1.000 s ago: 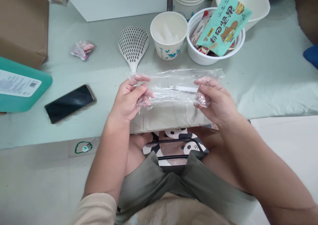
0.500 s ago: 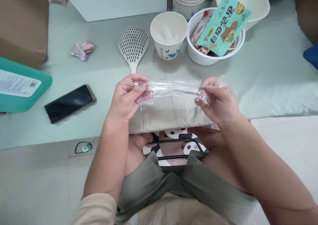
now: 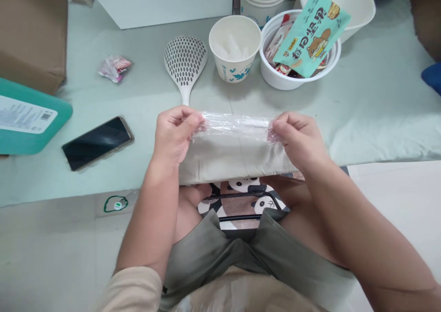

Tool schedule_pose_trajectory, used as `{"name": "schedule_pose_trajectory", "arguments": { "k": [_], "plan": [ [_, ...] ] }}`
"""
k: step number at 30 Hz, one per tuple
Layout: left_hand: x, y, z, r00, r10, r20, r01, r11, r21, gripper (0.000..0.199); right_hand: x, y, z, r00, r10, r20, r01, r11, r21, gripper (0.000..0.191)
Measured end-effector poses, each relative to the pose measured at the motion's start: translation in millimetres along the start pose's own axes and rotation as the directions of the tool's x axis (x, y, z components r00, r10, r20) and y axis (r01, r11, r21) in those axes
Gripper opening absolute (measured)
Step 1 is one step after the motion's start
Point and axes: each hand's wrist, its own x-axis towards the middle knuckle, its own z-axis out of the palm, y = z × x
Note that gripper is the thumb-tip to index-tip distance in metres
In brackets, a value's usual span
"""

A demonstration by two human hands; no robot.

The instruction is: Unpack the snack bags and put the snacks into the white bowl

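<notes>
A clear, crinkled piece of plastic film (image 3: pixel 237 126) is stretched level between my two hands, above the front part of the table. My left hand (image 3: pixel 175 133) pinches one end between thumb and curled fingers. At the other end my right hand (image 3: pixel 300 137) grips the film in the same way. Just beyond my left hand lies a pale skimmer (image 3: pixel 185 61) with a perforated bowl, its handle partly hidden by the hand. A paper cup (image 3: pixel 234 50) with white or clear pieces inside stands beyond the film.
A white bowl (image 3: pixel 284 82) holds several snack packets, a turquoise pouch (image 3: pixel 313 36) on top. Stacked paper cups (image 3: pixel 265 2) and a white container (image 3: pixel 358 8) stand behind. Leftward are a phone (image 3: pixel 97 143), crumpled wrappers (image 3: pixel 115 68), a green container (image 3: pixel 34 119) and a cardboard box (image 3: pixel 32 31).
Both hands have closed more tightly on the film's ends, and the loose film outside the fingers is now tucked in. The film looks more taut. Objects on the table stay put.
</notes>
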Motion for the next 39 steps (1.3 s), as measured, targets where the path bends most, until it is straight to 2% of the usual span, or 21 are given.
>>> {"name": "schedule_pose_trajectory", "arguments": {
  "k": [3,7,11,13,15,17,18,20,22,23,24,26,28,31,36,39],
  "plan": [
    [0,-3,1.3,0.999,-0.034,-0.005,0.035,0.999,0.035,0.024,-1,1,3,1.000,0.021,0.000,-0.021,0.999,-0.030,0.026],
    [1,-5,3.4,1.000,-0.027,0.008,0.026,0.996,0.085,0.028,2,4,4,0.996,0.000,-0.084,0.002,1.000,0.027,0.027],
    [0,-4,0.5,1.000,0.007,0.030,-0.012,0.990,0.143,0.024,1,5,-5,0.963,-0.170,-0.211,0.142,0.980,-0.139,0.014],
    [-1,-1,-2.0,0.995,-0.026,0.100,0.007,0.982,0.189,0.023,0,4,-12,0.939,-0.256,-0.229,0.226,0.963,-0.147,0.007],
    [-3,4,-2.6,0.971,-0.105,0.216,0.048,0.966,0.256,0.022,-2,4,-15,0.962,-0.229,-0.148,0.226,0.973,-0.039,0.007],
    [-6,8,0.1,0.926,-0.190,0.326,0.079,0.942,0.325,0.020,-4,5,-10,0.994,-0.099,0.045,0.096,0.993,0.071,0.013],
    [-7,9,2.5,0.903,-0.221,0.368,0.085,0.933,0.351,0.019,-5,6,-5,0.987,-0.017,0.161,0.001,0.995,0.100,0.019],
    [-10,11,8.7,0.865,-0.253,0.433,0.076,0.920,0.385,0.017,-9,9,10,0.928,0.126,0.350,-0.175,0.978,0.113,0.035],
    [-11,10,14.5,0.836,-0.265,0.480,0.062,0.915,0.398,0.016,-13,10,25,0.862,0.225,0.453,-0.301,0.948,0.103,0.046],
    [-11,9,16.7,0.829,-0.263,0.494,0.055,0.917,0.396,0.016,-14,11,31,0.829,0.266,0.492,-0.345,0.936,0.074,0.044],
    [-11,7,18.2,0.832,-0.252,0.494,0.047,0.920,0.389,0.016,-15,10,35,0.796,0.300,0.525,-0.376,0.926,0.040,0.039],
    [-9,5,19.1,0.867,-0.215,0.449,0.034,0.925,0.378,0.016,-15,8,37,0.748,0.344,0.567,-0.409,0.912,-0.015,0.027],
    [-7,3,17.6,0.920,-0.163,0.356,0.023,0.930,0.367,0.016,-13,5,34,0.732,0.368,0.574,-0.423,0.905,-0.040,0.021],
    [-3,3,13.5,0.964,-0.109,0.243,0.023,0.943,0.333,0.017,-10,2,25,0.752,0.397,0.525,-0.426,0.902,-0.071,0.017],
    [4,3,7.5,0.989,-0.040,0.145,0.004,0.970,0.243,0.018,-4,0,10,0.801,0.397,0.449,-0.408,0.910,-0.077,0.019],
    [10,0,4.0,0.997,0.012,0.083,-0.023,0.990,0.142,0.024,-1,-1,1,0.857,0.354,0.374,-0.360,0.931,-0.058,0.023]
  ]
}}
